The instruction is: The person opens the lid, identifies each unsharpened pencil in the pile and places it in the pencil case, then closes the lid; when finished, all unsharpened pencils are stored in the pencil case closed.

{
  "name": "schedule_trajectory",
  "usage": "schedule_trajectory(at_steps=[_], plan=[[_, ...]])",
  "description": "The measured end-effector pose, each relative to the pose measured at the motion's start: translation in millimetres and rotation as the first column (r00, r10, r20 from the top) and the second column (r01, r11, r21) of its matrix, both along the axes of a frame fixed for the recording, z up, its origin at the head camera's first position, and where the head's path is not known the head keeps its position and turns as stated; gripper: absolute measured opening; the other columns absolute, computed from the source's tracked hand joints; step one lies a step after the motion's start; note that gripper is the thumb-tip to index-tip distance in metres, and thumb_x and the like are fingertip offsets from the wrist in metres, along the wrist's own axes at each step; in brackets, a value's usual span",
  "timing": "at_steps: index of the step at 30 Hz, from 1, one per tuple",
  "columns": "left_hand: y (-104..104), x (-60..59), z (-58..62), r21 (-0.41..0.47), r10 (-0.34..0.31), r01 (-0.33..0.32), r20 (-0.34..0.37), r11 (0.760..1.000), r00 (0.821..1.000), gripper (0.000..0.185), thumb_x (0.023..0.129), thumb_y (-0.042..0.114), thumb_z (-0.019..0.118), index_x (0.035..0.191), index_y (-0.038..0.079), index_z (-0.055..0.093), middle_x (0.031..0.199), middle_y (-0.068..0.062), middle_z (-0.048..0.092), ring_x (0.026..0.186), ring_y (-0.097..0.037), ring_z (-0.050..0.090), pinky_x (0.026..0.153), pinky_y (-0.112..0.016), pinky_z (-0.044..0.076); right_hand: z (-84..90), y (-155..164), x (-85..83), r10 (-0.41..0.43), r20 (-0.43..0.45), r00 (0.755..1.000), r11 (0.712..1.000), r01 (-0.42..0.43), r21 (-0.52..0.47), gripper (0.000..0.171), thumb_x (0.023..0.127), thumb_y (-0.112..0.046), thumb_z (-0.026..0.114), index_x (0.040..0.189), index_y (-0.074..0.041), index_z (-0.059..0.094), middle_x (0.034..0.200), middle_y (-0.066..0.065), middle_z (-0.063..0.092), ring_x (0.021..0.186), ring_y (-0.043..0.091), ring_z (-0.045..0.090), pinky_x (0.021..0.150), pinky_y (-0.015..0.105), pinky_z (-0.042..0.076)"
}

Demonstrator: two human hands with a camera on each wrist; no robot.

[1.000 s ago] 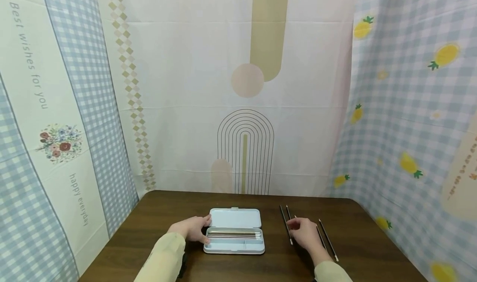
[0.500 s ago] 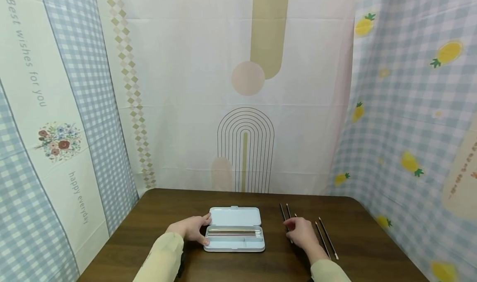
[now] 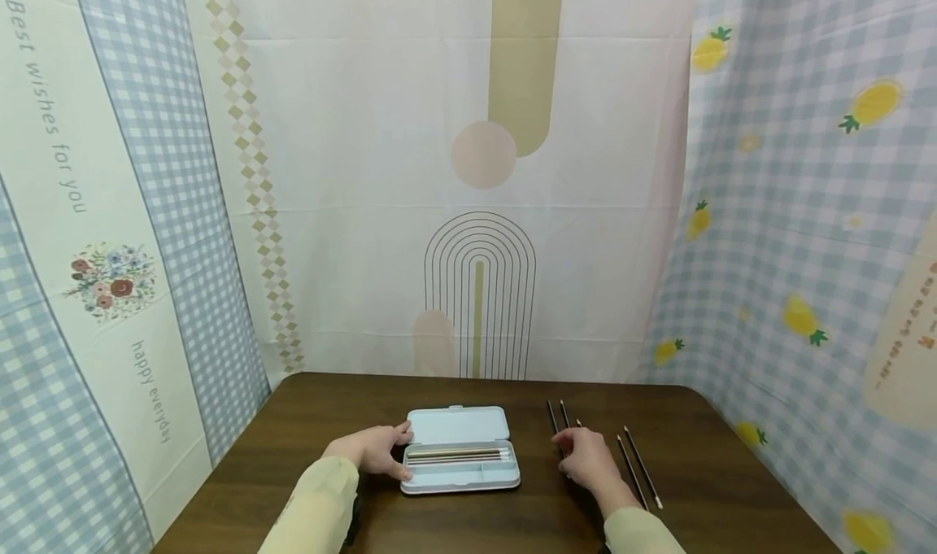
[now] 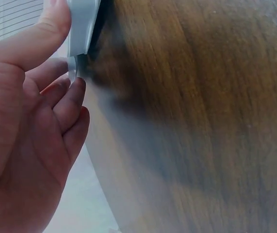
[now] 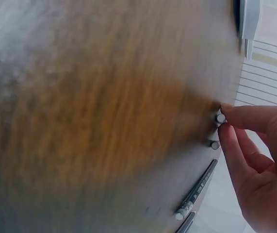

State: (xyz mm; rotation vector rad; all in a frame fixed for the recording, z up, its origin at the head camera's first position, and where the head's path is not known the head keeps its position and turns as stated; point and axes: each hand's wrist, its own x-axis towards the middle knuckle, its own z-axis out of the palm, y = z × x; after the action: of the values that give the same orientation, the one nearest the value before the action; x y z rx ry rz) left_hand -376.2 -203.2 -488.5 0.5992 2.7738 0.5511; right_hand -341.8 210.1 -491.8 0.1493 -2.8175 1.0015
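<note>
A pale blue pencil case (image 3: pixel 439 487) lies with its lid (image 3: pixel 457 425) raised back. Several pencils (image 3: pixel 454 457) lie side by side in its rear compartment. My left hand (image 3: pixel 372 450) grips the left end of the case, thumb at the base and fingers by the lid. On the right, my right hand (image 3: pixel 588 460) pinches the leftmost loose dark pencil (image 5: pixel 220 118) between thumb and index finger, close over the table. The hand hides most of that pencil in the head view, but its far end shows. Another pencil (image 5: pixel 215 144) lies just beside the pinched one.
Two more dark pencils (image 3: pixel 646 471) with pale ends lie to the right of my right hand. Tips of others (image 3: pixel 564 412) show beyond it. The brown wooden table (image 3: pixel 721 489) ends at a patterned cloth backdrop (image 3: pixel 351 294).
My right hand has shifted a little left over the leftmost pencil and now covers its near end. The left hand stays on the case, which has turned very slightly.
</note>
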Motion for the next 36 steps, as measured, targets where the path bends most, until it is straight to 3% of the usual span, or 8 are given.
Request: schedule_trajectory(at_steps=[3, 5, 10, 14, 19, 28, 36], plan=[[6, 11.6, 14.8, 0.009, 0.027, -0.027, 0.013, 1.000, 1.000, 0.081, 0.086, 0.039, 0.090, 0.153, 0.004, 0.059, 0.168, -0.015, 0.043, 0.152, -0.041, 0.042, 0.123, -0.057, 0.035, 1.1, -1, -0.1, -0.007, -0.003, 1.000, 1.000, 0.007, 0.011, 0.039, 0.073, 0.014, 0.079, 0.107, -0.004, 0.079, 0.100, 0.006, 0.073, 0.096, 0.027, 0.068, 0.086, 0.052, 0.058], [5, 8.5, 9.4, 0.020, 0.033, -0.033, 0.010, 0.999, 0.999, 0.084, 0.085, 0.044, 0.090, 0.153, 0.005, 0.059, 0.168, -0.015, 0.043, 0.152, -0.041, 0.042, 0.124, -0.056, 0.034, 1.4, -2, -0.2, -0.013, -0.002, 1.000, 1.000, 0.013, 0.020, 0.039, 0.073, 0.014, 0.079, 0.107, -0.005, 0.079, 0.100, 0.006, 0.073, 0.097, 0.028, 0.069, 0.086, 0.053, 0.058], [-5, -8.3, -15.2, 0.009, -0.030, 0.030, -0.035, 1.000, 0.999, 0.102, 0.079, 0.068, 0.085, 0.157, 0.010, 0.055, 0.169, -0.012, 0.042, 0.151, -0.040, 0.044, 0.122, -0.054, 0.037, 0.2, -3, -0.4, -0.035, 0.009, 0.999, 0.999, 0.035, 0.031, 0.039, 0.073, 0.013, 0.079, 0.108, -0.006, 0.079, 0.099, 0.006, 0.071, 0.095, 0.029, 0.068, 0.085, 0.053, 0.058], [4, 15.4, 8.1, 0.037, -0.003, 0.003, -0.012, 0.999, 1.000, 0.095, 0.080, 0.050, 0.093, 0.156, 0.005, 0.056, 0.169, -0.015, 0.041, 0.150, -0.045, 0.043, 0.121, -0.061, 0.035, -1.9, -5, 1.0, -0.041, 0.011, 0.999, 0.999, 0.041, 0.033, 0.039, 0.073, 0.012, 0.078, 0.107, -0.007, 0.079, 0.097, 0.005, 0.072, 0.094, 0.029, 0.069, 0.082, 0.053, 0.058], [11, 32.6, 25.0, 0.027, 0.028, -0.028, -0.024, 0.999, 0.999, 0.086, 0.080, 0.032, 0.096, 0.152, 0.003, 0.059, 0.168, -0.015, 0.043, 0.149, -0.044, 0.045, 0.121, -0.060, 0.037, -2.0, -7, 2.4, -0.043, 0.018, 0.999, 0.999, 0.042, 0.026, 0.037, 0.073, 0.011, 0.078, 0.106, -0.006, 0.079, 0.096, 0.005, 0.073, 0.092, 0.029, 0.069, 0.080, 0.053, 0.058], [14, 31.0, 25.5, 0.010, 0.065, -0.065, -0.043, 0.998, 0.997, 0.086, 0.079, 0.030, 0.097, 0.151, 0.003, 0.060, 0.167, -0.014, 0.045, 0.148, -0.042, 0.046, 0.121, -0.057, 0.038, -0.2, -9, 2.2, -0.062, 0.029, 0.998, 0.997, 0.060, 0.039, 0.037, 0.073, 0.010, 0.073, 0.106, -0.005, 0.078, 0.093, 0.005, 0.071, 0.087, 0.026, 0.067, 0.079, 0.052, 0.057], [22, 32.7, 27.5, -0.037, 0.068, -0.071, -0.078, 0.997, 0.995, 0.086, 0.077, 0.032, 0.098, 0.150, 0.006, 0.062, 0.165, -0.011, 0.048, 0.147, -0.040, 0.049, 0.119, -0.056, 0.040, -3.6, -6, 3.7, -0.067, 0.024, 0.997, 0.997, 0.067, 0.023, 0.036, 0.070, 0.005, 0.076, 0.104, -0.006, 0.078, 0.088, 0.001, 0.068, 0.080, 0.021, 0.064, 0.071, 0.044, 0.055]])
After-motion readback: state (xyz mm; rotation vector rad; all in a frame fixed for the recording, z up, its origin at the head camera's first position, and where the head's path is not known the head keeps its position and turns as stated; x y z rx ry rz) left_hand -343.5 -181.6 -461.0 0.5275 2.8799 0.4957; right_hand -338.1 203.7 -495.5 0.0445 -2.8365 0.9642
